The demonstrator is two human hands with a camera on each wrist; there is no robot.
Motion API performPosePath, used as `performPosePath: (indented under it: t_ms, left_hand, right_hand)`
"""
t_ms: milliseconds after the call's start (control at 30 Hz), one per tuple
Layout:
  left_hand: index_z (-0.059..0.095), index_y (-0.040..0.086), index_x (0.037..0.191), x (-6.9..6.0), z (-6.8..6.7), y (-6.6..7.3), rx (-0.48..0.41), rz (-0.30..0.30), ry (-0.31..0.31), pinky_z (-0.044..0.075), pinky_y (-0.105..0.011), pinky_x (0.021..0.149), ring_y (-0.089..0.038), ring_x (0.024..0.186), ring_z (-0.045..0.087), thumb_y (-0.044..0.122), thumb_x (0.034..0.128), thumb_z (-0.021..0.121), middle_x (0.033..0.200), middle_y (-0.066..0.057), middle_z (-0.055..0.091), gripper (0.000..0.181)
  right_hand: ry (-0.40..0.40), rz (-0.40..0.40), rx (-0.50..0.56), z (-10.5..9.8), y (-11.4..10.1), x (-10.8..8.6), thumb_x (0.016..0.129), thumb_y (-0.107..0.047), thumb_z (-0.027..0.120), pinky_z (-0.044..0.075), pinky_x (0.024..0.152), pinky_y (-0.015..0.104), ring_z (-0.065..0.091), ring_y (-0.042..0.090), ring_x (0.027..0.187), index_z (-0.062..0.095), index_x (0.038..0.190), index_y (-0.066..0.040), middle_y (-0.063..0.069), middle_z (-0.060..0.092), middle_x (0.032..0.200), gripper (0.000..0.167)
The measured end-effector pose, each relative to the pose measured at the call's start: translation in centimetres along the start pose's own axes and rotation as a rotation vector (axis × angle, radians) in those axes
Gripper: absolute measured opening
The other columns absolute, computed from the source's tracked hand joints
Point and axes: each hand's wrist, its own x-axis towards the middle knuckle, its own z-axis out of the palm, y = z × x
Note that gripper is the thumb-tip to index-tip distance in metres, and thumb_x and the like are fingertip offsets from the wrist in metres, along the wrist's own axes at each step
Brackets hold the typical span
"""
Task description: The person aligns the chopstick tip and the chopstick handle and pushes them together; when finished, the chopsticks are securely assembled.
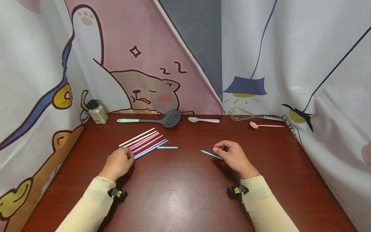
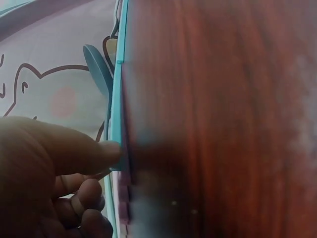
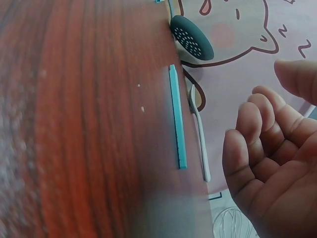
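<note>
My left hand [image 1: 117, 162] pinches the near end of a long blue stick [image 2: 117, 109], thumb tip on it and the other fingers curled. That stick is the nearest of a slanted row, beside several pink sticks [image 1: 149, 143] and cream sticks [image 1: 136, 137]. A short blue stick [image 1: 169, 147] lies near its far end. My right hand [image 1: 233, 158] hovers by another short blue stick [image 1: 211, 154] on the table. In the right wrist view, the thumb and loosely bent fingers hold nothing, and the blue stick [image 3: 177, 119] is apart from them.
Along the table's back edge lie a slotted skimmer [image 1: 171, 119], a white spoon [image 1: 204, 120], a whisk [image 1: 255, 116] and a pink spoon [image 1: 266, 125]. A seasoning jar [image 1: 98, 112] stands at the back left. Printed curtains [image 1: 197, 90] enclose the dark wooden table [image 1: 185, 187].
</note>
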Motion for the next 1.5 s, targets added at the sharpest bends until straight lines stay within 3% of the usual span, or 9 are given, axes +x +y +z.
performPosePath:
  t_ms: [167, 367, 500, 633, 800, 900, 1200, 1500]
  left_hand:
    - [0.065, 0.011, 0.085, 0.2, -0.1, 0.5, -0.008, 0.024, -0.027, 0.043, -0.042, 0.062, -0.021, 0.066, 0.054, 0.013, 0.0907, 0.073, 0.071, -0.002, 0.059, 0.010]
    - [0.068, 0.011, 0.090, 1.2, 0.8, 2.8, -0.060, 0.173, 0.007, 0.042, -0.037, 0.064, -0.017, 0.067, 0.051, 0.010, 0.0898, 0.078, 0.073, 0.001, 0.056, 0.011]
    - [0.072, 0.010, 0.098, 2.2, 1.5, 4.7, -0.080, 0.238, -0.015, 0.043, -0.036, 0.064, -0.015, 0.067, 0.051, 0.010, 0.0912, 0.077, 0.073, 0.002, 0.056, 0.008]
    - [0.074, 0.008, 0.109, 3.2, 2.2, 6.1, -0.076, 0.244, -0.048, 0.050, -0.039, 0.070, -0.017, 0.071, 0.056, 0.008, 0.0947, 0.072, 0.076, 0.000, 0.063, 0.015]
    - [0.075, 0.006, 0.119, 4.0, 2.9, 7.1, -0.046, 0.253, -0.060, 0.056, -0.051, 0.090, -0.027, 0.096, 0.072, 0.008, 0.0952, 0.071, 0.102, -0.008, 0.077, 0.024]
    - [0.076, 0.007, 0.117, 4.3, 3.2, 7.3, -0.023, 0.250, -0.061, 0.056, -0.053, 0.094, -0.032, 0.105, 0.073, 0.009, 0.0948, 0.072, 0.108, -0.009, 0.078, 0.022]
    - [0.071, 0.014, 0.096, 4.5, 3.8, 7.6, 0.034, 0.227, -0.096, 0.054, -0.048, 0.081, -0.025, 0.087, 0.070, 0.015, 0.0914, 0.078, 0.089, -0.003, 0.073, 0.008]
    - [0.064, 0.018, 0.078, 4.0, 3.9, 8.0, 0.062, 0.250, -0.105, 0.053, -0.044, 0.075, -0.020, 0.078, 0.065, 0.014, 0.0847, 0.076, 0.082, 0.000, 0.066, 0.015]
  right_hand:
    - [-0.002, -0.007, -0.011, 0.0, 0.0, 0.0, 0.097, -0.016, 0.076, 0.048, 0.061, 0.026, 0.057, 0.012, 0.069, 0.078, 0.105, -0.004, 0.004, 0.069, 0.081, 0.014]
    - [-0.026, 0.012, -0.046, -0.1, 0.0, 0.0, 0.096, -0.015, 0.077, 0.047, 0.062, 0.027, 0.056, 0.013, 0.069, 0.078, 0.103, -0.005, 0.002, 0.067, 0.079, 0.013]
    - [-0.068, 0.047, -0.076, 0.0, 0.2, 0.0, 0.093, -0.014, 0.079, 0.044, 0.058, 0.026, 0.054, 0.013, 0.064, 0.078, 0.100, -0.005, -0.001, 0.061, 0.072, 0.011]
    - [-0.122, 0.090, -0.118, -0.1, 0.3, -0.1, 0.090, -0.014, 0.080, 0.040, 0.055, 0.026, 0.049, 0.012, 0.060, 0.077, 0.096, -0.008, -0.002, 0.055, 0.067, 0.009]
    - [-0.168, 0.134, -0.149, -0.2, 0.4, -0.2, 0.088, -0.012, 0.081, 0.038, 0.055, 0.027, 0.047, 0.013, 0.061, 0.076, 0.096, -0.007, -0.003, 0.051, 0.065, 0.011]
    - [-0.181, 0.150, -0.155, -0.2, 0.5, -0.2, 0.088, -0.012, 0.081, 0.039, 0.055, 0.027, 0.048, 0.013, 0.060, 0.075, 0.099, -0.005, -0.003, 0.051, 0.066, 0.014]
    - [-0.204, 0.127, -0.175, -0.1, 0.9, -0.3, 0.085, -0.006, 0.080, 0.038, 0.054, 0.028, 0.048, 0.014, 0.060, 0.073, 0.094, -0.005, -0.001, 0.052, 0.065, 0.011]
    - [-0.232, 0.102, -0.263, 0.2, 0.8, -0.3, 0.082, -0.001, 0.078, 0.040, 0.057, 0.030, 0.049, 0.013, 0.059, 0.068, 0.078, -0.009, -0.004, 0.054, 0.061, 0.013]
